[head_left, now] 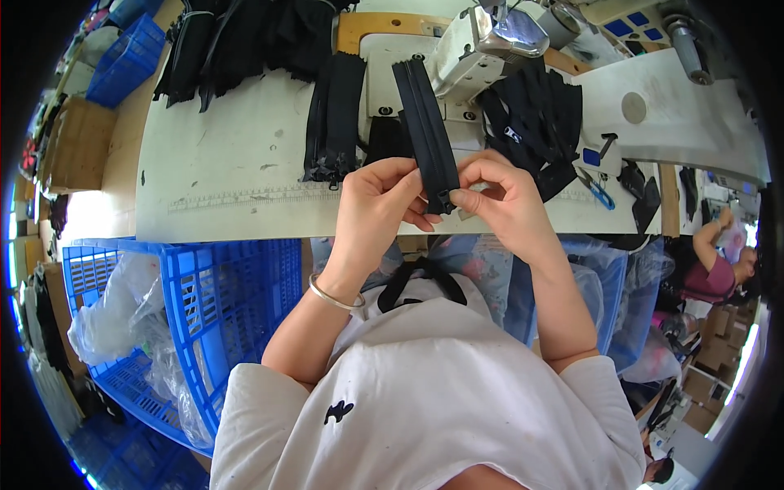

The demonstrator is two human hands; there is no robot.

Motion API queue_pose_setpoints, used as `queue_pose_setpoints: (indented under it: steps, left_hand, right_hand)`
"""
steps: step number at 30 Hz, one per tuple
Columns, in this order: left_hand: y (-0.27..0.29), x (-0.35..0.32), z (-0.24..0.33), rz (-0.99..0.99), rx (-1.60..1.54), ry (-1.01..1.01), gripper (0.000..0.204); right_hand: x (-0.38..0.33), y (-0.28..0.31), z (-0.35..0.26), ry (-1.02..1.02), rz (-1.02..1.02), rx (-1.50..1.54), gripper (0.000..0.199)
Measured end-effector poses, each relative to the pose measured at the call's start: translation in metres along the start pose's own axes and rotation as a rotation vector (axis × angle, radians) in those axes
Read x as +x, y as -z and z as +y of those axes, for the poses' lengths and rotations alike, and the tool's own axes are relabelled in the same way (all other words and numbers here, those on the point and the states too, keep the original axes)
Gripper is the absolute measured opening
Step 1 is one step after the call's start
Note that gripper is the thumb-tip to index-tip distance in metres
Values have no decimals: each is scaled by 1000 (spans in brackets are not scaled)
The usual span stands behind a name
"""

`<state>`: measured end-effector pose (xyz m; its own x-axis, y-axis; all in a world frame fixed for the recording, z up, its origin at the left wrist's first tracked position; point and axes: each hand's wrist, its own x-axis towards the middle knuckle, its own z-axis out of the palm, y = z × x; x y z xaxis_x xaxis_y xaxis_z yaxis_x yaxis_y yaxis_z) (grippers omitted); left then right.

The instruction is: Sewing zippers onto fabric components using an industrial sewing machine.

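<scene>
Where the pale worktable [237,143] meets its near left edge, a blue plastic crate [169,286] stands below, with clear plastic bags [131,306] in it. On the far left of the tabletop lie bundled black zippers [265,41]; to their right, a flat stack of black zippers [336,106] lies lengthwise, near to far. Next comes the left hand [377,200], thumb and forefinger closed on the left edge of the held zipper [429,131], its lower fingers loosely curled. This zipper extends away from the fingertips, its long axis running near to far and its far end leaning left, beside the sewing machine [478,61]. The right hand [505,196] pinches the near right corner, by the slider; it is the nearer hand to that end. Farther right are a heap of black zippers [535,114] and blue-handled snips [602,194].
</scene>
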<state>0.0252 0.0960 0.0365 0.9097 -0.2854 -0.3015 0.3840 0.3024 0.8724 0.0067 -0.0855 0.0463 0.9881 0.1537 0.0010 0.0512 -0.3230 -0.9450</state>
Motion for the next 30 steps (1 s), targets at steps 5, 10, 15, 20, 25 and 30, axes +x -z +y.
queue_pose_setpoints:
  steps: [5, 10, 15, 20, 25, 30]
  left_hand:
    - [2, 1, 0, -31, -10, 0, 21]
    - [-1, 1, -1, -39, 23, -35, 21]
    - [-6, 1, 1, -23, -56, -46, 21]
    - [-14, 3, 7, -32, 89, -57, 20]
    - [-21, 3, 12, -17, 216, -98, 17]
    - [-23, 4, 11, -14, 219, -116, 17]
  right_hand:
    - [0, 0, -11, -255, -103, 296, 11]
    - [1, 2, -11, -245, -113, 341, 8]
    - [-1, 4, -9, -203, -103, 341, 10]
    - [-1, 10, -7, -200, -126, 351, 9]
    - [-4, 12, -13, -261, -13, 489, 13]
    - [-1, 17, -8, -322, -151, 375, 15]
